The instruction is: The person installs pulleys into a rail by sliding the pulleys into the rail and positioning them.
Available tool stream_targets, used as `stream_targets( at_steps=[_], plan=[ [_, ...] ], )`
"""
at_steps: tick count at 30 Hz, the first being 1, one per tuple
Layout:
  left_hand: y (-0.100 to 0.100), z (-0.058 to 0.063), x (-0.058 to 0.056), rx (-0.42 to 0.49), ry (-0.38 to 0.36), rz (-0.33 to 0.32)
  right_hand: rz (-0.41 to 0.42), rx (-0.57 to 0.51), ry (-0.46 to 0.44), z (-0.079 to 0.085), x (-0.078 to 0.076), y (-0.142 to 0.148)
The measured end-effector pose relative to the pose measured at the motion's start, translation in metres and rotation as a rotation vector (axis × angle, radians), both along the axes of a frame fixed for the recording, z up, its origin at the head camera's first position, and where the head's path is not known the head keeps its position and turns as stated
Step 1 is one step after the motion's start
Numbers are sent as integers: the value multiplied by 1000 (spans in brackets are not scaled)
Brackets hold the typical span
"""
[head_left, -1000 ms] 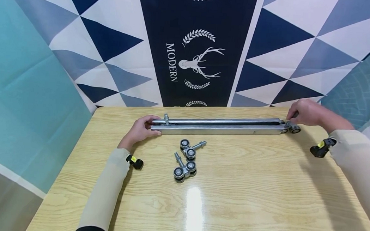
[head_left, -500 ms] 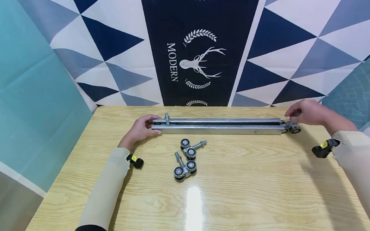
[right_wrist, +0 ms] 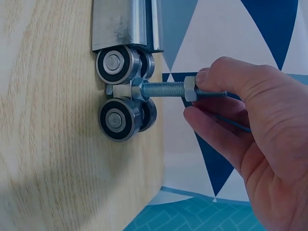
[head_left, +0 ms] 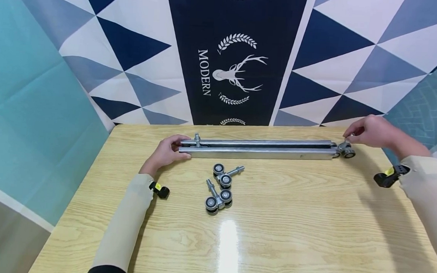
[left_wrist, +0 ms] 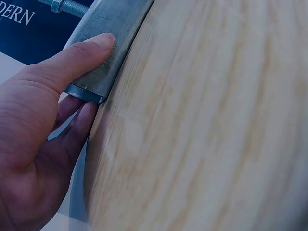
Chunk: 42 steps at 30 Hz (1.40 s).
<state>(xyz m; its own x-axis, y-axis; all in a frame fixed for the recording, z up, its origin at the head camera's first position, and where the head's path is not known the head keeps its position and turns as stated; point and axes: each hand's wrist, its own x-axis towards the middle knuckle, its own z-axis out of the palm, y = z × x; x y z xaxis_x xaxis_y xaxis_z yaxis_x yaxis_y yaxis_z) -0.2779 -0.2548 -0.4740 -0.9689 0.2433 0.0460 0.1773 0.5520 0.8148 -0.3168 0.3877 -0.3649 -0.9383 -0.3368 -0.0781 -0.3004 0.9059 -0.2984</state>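
Note:
A long metal track [head_left: 256,153], slotted along its top, lies across the back of the table. My left hand [head_left: 166,152] grips its left end; in the left wrist view the thumb [left_wrist: 96,45] presses on its side face and other fingers reach under the end. Close by, a threaded bolt [head_left: 197,139] stands up out of the slot. At the opposite end, a four-wheeled roller trolley [right_wrist: 115,118] has its upper wheels right at the track's mouth and its other pair outside. My right hand [head_left: 374,131] pinches that trolley's bolt [right_wrist: 163,89] near the nut.
Two loose roller trolleys lie in front of the track: one trolley [head_left: 223,179] with its bolt pointing right, another trolley [head_left: 218,202] nearer me. A patterned backdrop [head_left: 241,62] rises behind the wooden table [head_left: 292,224].
My right hand has shifted slightly right, and its fingertips now sit higher on the trolley's bolt, leaving more of the trolley visible. My left hand and the track stay in place.

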Motion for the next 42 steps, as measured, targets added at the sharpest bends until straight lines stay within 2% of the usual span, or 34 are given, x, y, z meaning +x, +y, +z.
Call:
stream_targets(
  at_steps=[11, 33, 42],
  plan=[
    [0, 0, 1, 6, -15, 8, 37, 17, 56, 1, 2, -3],
    [1, 0, 1, 6, -25, 15, 76, -2, 9, 7, 3, -15],
    [8, 11, 9, -8, -10, 11, 120, 27, 32, 10, 1, -33]
  ],
)
